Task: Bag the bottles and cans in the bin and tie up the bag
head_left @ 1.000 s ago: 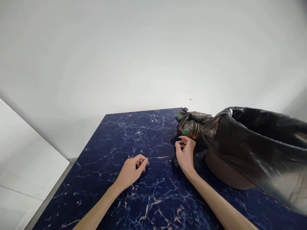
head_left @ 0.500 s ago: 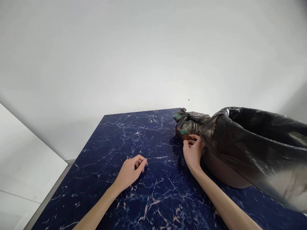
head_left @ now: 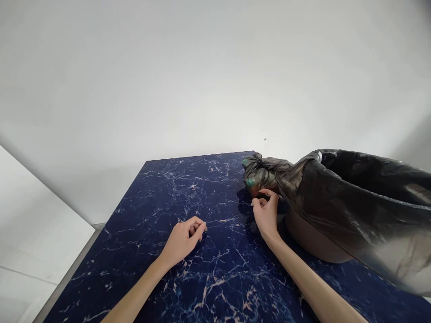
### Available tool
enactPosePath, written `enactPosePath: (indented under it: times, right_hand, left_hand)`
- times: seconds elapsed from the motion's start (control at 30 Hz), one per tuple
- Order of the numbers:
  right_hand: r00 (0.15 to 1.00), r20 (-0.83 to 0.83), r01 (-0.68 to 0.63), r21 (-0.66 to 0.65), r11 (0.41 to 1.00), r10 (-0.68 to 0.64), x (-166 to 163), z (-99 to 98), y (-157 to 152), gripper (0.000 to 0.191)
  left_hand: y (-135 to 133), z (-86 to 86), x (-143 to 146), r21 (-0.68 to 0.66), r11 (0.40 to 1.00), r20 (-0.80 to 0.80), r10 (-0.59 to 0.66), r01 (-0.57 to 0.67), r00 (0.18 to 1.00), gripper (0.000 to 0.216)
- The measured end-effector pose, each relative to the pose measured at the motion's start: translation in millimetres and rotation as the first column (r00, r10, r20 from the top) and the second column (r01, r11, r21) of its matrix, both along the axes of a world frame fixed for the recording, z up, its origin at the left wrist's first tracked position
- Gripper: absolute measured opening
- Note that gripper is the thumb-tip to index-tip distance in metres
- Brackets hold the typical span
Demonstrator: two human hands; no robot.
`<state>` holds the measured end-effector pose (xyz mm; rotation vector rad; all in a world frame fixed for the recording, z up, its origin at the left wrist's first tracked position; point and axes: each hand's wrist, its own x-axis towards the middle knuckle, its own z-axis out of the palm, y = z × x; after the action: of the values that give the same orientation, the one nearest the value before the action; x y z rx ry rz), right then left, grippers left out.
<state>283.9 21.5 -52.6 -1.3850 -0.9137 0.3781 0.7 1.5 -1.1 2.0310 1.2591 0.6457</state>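
Knotted bundle (head_left: 261, 176) of thin black plastic, far-middle of the bench (head_left: 175, 193), pressed against the big black liner (head_left: 353, 202) (maybe one piece with it, cannot tell). Something green dimly visible through the film. Judged light, soft, crinkly and slippery; likely to tear if pulled by a single layer. Best hold probably the twisted knot at the far-left top, or a gathered fistful, not the smooth belly.

Right hand (head_left: 266, 210) at the near underside of the bundle, touching it, thumb and forefinger in a narrow pinch; film caught between them or not, cannot tell. Left hand (head_left: 184, 237) well apart to the left, resting on the bench, fingers curled loosely in, nothing seen inside.

Liner draped over a brown round container (head_left: 313, 244) on the right, slack film hanging toward the near right. Probably floppy, prone to drag along with any tug on the bundle.

Bench top dark blue, marbled, glossy, likely slick under plastic. Open room across the left and near parts. Far edge just behind the bundle, then white wall (head_left: 168, 89); left edge dropping to pale floor (head_left: 30, 251). Little room far and right, plenty left and near.
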Motion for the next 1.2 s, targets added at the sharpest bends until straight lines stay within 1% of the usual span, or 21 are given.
enactPosePath:
  times: [0.13, 0.2, 0.3, 0.43, 0.5, 0.57, 0.7, 0.83, 0.93, 1.1, 1.2]
  right_hand:
    - [0.993, 0.017, -0.12, -0.025, 0.992, 0.121, -5, 0.4, -3, 0.037]
    - [0.989, 0.035, -0.141, -0.023, 0.99, 0.141, -6, 2.5, -5, 0.034]
    - [0.995, 0.07, -0.078, 0.009, 0.997, 0.077, -2, 6.9, -5, 0.03]
    - [0.993, 0.101, 0.053, 0.036, 0.998, -0.056, 7, 10.0, -3, 0.033]
    - [0.991, 0.11, 0.077, 0.036, 0.996, -0.081, 9, 8.4, -1, 0.033]
    - [0.991, 0.114, 0.064, 0.031, 0.997, -0.068, 9, 4.9, 0, 0.031]
    - [0.994, 0.108, -0.029, 0.003, 1.0, 0.028, 4, -2.6, 1, 0.034]
    - [0.983, 0.107, -0.146, -0.012, 0.989, 0.147, 0, -4.7, 1, 0.036]
    - [0.965, 0.106, -0.241, -0.01, 0.97, 0.241, -4, -2.9, 0, 0.037]
    - [0.915, 0.113, -0.388, -0.012, 0.922, 0.386, -12, 2.3, -4, 0.035]
    - [0.893, 0.143, -0.431, -0.007, 0.902, 0.428, -15, 6.1, -8, 0.032]
  left_hand:
    - [0, 0.6, 0, 0.0, 1.0, -0.002, -0.001, 0.001, 1.0, 0.047]
    - [-1, 1.7, 1, 0.0, 1.0, -0.001, -0.001, 0.001, 1.0, 0.048]
    - [-2, 3.2, 1, 0.001, 1.0, 0.001, -0.001, 0.001, 1.0, 0.048]
    - [-1, 2.8, 1, 0.0, 1.0, 0.001, -0.003, 0.003, 1.0, 0.047]
    - [0, 1.9, 0, 0.001, 1.0, 0.0, -0.006, 0.006, 1.0, 0.046]
    - [0, 1.3, 0, 0.002, 1.0, 0.0, -0.006, 0.006, 1.0, 0.045]
    - [0, 1.8, 0, 0.004, 1.0, 0.001, -0.003, 0.003, 1.0, 0.045]
    - [0, 2.3, 0, 0.003, 1.0, 0.002, -0.008, 0.008, 1.0, 0.045]
    - [0, 2.1, 0, 0.002, 1.0, 0.004, -0.007, 0.007, 1.0, 0.044]
    - [0, 1.9, 1, -0.002, 1.0, 0.005, -0.005, 0.005, 1.0, 0.044]
    - [0, 1.7, 1, -0.007, 1.0, 0.005, -0.007, 0.007, 1.0, 0.045]
